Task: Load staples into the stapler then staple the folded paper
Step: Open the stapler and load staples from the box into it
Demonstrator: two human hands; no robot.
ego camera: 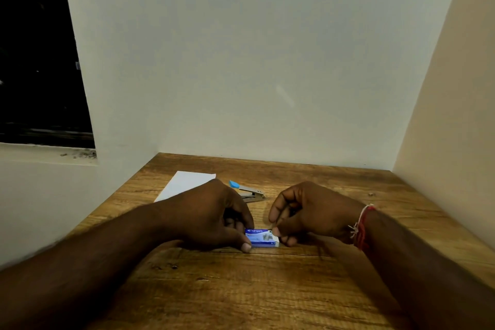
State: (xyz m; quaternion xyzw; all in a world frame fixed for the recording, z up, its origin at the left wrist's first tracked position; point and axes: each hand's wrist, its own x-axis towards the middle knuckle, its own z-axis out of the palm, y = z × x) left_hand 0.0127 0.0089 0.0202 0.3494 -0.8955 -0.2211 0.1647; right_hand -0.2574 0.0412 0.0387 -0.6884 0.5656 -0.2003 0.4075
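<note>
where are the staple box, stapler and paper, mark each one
staple box (261, 237), head view, on its blue top face
stapler (251, 191), head view, on its metal body
paper (187, 182), head view, on the far part of the white sheet

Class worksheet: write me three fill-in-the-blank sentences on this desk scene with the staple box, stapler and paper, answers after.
1. The left hand and right hand both grip the small ____ staple box.
2. The white paper lies to the ____ of the stapler.
3. A red thread circles the person's ____ wrist.
Answers: blue; left; right.
</note>
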